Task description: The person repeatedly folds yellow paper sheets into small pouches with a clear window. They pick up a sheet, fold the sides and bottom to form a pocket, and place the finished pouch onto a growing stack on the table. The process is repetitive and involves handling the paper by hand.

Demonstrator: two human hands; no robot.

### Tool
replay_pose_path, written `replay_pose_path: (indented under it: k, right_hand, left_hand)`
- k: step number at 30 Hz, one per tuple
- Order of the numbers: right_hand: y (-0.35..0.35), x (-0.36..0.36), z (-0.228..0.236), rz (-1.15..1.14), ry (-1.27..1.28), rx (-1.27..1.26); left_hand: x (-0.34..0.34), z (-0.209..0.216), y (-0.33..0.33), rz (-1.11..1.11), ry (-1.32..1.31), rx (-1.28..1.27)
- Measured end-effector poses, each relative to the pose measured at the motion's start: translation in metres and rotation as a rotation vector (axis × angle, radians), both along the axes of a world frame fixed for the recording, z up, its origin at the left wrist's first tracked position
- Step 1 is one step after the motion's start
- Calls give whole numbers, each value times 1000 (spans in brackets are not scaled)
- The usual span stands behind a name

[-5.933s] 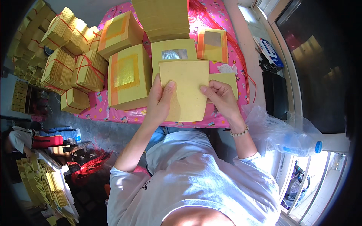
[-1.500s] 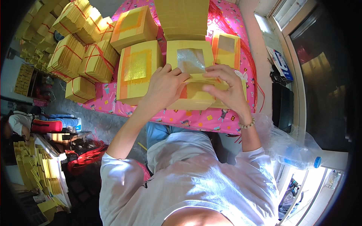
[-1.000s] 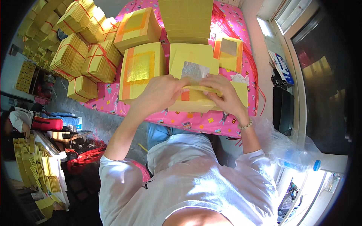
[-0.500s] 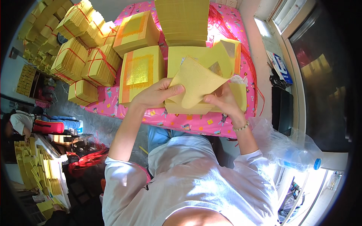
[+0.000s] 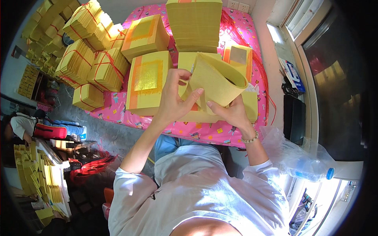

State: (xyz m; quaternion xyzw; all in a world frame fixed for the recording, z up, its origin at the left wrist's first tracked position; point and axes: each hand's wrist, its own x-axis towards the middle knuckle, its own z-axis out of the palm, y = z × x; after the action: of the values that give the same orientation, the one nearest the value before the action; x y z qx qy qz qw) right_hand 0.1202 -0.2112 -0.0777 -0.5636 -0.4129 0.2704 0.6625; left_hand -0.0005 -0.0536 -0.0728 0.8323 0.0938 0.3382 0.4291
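A sheet of yellow paper (image 5: 215, 80), curled over into a loose roll, is held up in front of me above the table. My left hand (image 5: 175, 96) is at its left edge, with the thumb on the front and the fingers bent by the edge. From below, my right hand (image 5: 235, 115) pinches the paper's lower edge; its thumb shows and its other fingers are mostly behind the sheet. Under the paper lies a low stack of yellow sheets (image 5: 202, 116), partly covered by my hands. Left of it sits a stack with a gold square on top (image 5: 147, 78).
A pink patterned tablecloth (image 5: 189, 133) covers the table. A tall yellow stack (image 5: 193, 29) stands behind, and bundles tied with red string (image 5: 106, 69) are at the left. Red strands (image 5: 263, 74) hang along the right side. A person (image 5: 27, 126) works at far left.
The paper has curled from a partly folded sheet into a wider roll. My left hand has moved up and slightly right, its fingers spreading at the edge. The view has shifted slightly.
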Motion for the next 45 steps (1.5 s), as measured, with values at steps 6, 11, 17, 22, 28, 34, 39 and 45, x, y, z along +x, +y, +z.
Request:
replay_pose_path:
  k: [6,11,17,22,28,34,39,45]
  right_hand:
    - [3,3,2,-36,10,-1]
    - [10,8,-2,-114,110,136]
    - [14,16,-11,-137,34,103]
    - [17,19,-26,-163,-13,90]
    - [16,23,-22,-141,30,54]
    - [23,23,-6,-220,87,25]
    - [30,26,-6,-199,254,-23]
    - [29,28,-6,-159,332,-39]
  left_hand:
    - [11,2,-11,-231,-126,-422]
    - [22,-4,-18,-233,-175,-568]
    - [33,-18,-16,-269,-181,-622]
    - [38,-37,-19,-239,-222,-611]
    - [39,-37,-15,-243,-170,-619]
    - [37,4,-2,-301,78,-878]
    - [45,3,7,-320,174,-1009]
    - [47,14,3,-228,217,-1088]
